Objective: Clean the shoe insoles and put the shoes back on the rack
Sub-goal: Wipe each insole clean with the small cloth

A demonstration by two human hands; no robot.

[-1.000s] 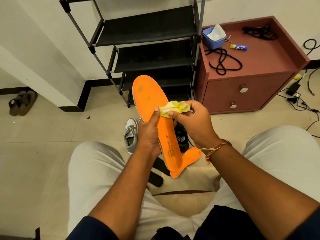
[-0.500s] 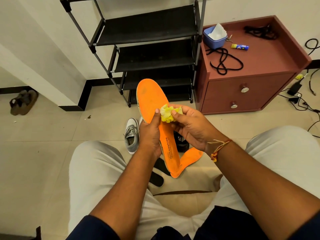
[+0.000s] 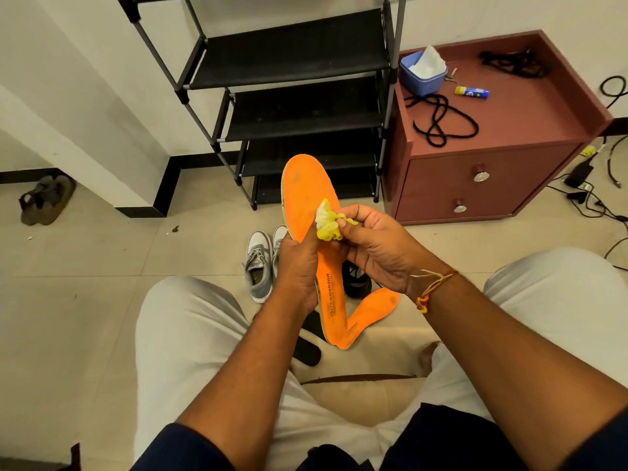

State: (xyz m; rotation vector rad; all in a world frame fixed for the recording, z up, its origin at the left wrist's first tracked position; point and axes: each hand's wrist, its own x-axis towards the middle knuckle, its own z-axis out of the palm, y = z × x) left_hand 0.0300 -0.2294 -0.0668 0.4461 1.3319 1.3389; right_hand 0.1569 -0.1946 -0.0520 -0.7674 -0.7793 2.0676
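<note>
An orange insole stands upright in front of me, gripped around its middle by my left hand. My right hand pinches a crumpled yellow cloth and presses it against the insole's face. A second orange insole lies below, partly behind the first. Grey shoes stand on the floor, and a black shoe sits behind my hands. A black shoe rack with bare shelves stands at the wall.
A maroon drawer cabinet stands right of the rack, with a blue tub, black cords and a glue stick on top. Cables trail on the floor at right. A brown sandal lies far left. Black insoles lie between my knees.
The cloth in my right hand has bunched up and slid leftward and slightly up across the insole. My left hand has kept its grip on the insole.
</note>
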